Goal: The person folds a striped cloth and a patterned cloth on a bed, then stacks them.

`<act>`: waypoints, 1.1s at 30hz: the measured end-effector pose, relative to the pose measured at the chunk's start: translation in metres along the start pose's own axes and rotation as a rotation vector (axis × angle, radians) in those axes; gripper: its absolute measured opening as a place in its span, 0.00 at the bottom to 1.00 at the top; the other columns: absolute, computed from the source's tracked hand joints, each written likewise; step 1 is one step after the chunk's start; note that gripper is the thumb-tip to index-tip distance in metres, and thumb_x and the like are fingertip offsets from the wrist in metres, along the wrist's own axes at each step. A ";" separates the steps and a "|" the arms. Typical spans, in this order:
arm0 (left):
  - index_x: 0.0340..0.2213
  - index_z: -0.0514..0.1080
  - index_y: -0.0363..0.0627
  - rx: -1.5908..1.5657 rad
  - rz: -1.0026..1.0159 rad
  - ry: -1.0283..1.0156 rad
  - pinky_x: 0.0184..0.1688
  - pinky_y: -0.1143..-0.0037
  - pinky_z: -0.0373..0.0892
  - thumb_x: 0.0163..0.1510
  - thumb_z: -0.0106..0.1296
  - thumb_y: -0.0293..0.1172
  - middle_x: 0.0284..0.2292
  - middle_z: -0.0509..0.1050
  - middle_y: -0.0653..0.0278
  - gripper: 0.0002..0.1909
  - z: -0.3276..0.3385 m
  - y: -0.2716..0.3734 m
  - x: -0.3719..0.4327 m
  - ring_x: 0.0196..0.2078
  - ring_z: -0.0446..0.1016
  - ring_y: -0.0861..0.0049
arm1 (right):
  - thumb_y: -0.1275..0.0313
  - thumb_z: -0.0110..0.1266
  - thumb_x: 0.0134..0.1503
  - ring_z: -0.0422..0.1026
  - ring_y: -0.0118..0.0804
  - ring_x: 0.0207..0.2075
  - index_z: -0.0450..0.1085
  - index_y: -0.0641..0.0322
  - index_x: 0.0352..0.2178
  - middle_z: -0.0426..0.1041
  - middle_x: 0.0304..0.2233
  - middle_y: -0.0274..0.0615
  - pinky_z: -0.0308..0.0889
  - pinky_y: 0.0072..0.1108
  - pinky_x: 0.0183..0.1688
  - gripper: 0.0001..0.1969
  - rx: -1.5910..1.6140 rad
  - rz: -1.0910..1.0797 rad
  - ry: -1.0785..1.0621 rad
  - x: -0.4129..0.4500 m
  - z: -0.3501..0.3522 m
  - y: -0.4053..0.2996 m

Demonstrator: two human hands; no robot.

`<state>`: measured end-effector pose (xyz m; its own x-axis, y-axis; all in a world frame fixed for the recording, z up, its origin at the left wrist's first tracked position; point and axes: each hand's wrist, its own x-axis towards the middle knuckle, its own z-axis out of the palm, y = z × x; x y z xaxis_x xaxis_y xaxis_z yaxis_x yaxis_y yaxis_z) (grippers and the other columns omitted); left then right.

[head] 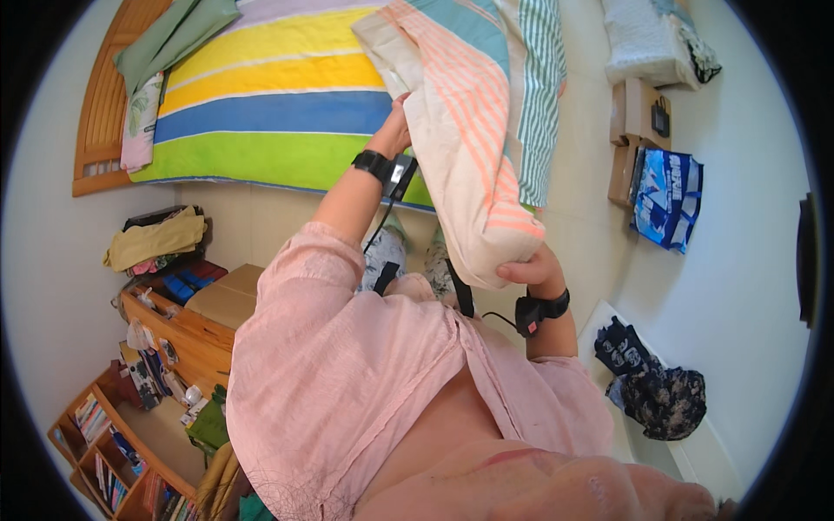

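A cream quilt (443,182) with orange stripes and teal panels hangs between my two hands at the near right end of the bed. My left hand (395,129) grips its left edge over the striped sheet; the fingertips are partly hidden by the cloth. At the lower right, my right hand (535,266) pinches a bunched corner of the quilt, thumb on top. Folds of the quilt lie across the bed's right end, with a green-and-white striped part (539,98) at the outer side. Below it is the bed sheet (273,114) in yellow, blue and green bands.
A green pillow (176,42) lies by the wooden headboard (104,111). Cardboard boxes (642,114) and a blue bag (666,198) stand along the right wall. Dark clothing (664,397) lies at the lower right. A wooden desk (195,345) and bookshelf (124,456) are at left.
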<state>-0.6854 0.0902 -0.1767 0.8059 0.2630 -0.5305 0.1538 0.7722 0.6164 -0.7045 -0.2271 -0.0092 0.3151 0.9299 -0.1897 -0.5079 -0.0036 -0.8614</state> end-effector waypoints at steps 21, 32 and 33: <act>0.43 0.59 0.38 0.077 -0.462 0.097 0.45 0.67 0.64 0.52 0.43 0.40 0.39 0.67 0.57 0.21 -0.028 -0.029 0.112 0.42 0.66 0.66 | 0.65 0.52 0.34 0.63 0.46 0.44 0.56 0.73 0.44 0.63 0.43 0.53 0.59 0.32 0.46 0.34 0.393 -0.396 0.950 -0.045 -0.051 0.034; 0.43 0.58 0.35 -0.319 0.098 0.127 0.47 0.72 0.62 0.52 0.36 0.27 0.42 0.64 0.56 0.15 0.004 0.061 0.054 0.46 0.63 0.69 | 0.64 0.45 0.38 0.61 0.49 0.46 0.59 0.74 0.42 0.63 0.43 0.53 0.55 0.35 0.50 0.29 0.292 -0.768 1.421 -0.116 -0.080 0.009; 0.43 0.58 0.35 -0.321 0.079 0.125 0.47 0.72 0.62 0.52 0.36 0.27 0.42 0.64 0.56 0.15 -0.005 0.050 0.069 0.46 0.63 0.69 | 0.63 0.45 0.38 0.61 0.49 0.46 0.59 0.74 0.42 0.63 0.43 0.53 0.55 0.35 0.50 0.29 0.244 -0.770 1.506 -0.125 -0.077 0.009</act>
<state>-0.6247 0.1502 -0.1856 0.7289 0.3828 -0.5676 -0.1100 0.8838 0.4548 -0.6868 -0.3719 -0.0292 0.8764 -0.4530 -0.1634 0.0552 0.4316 -0.9004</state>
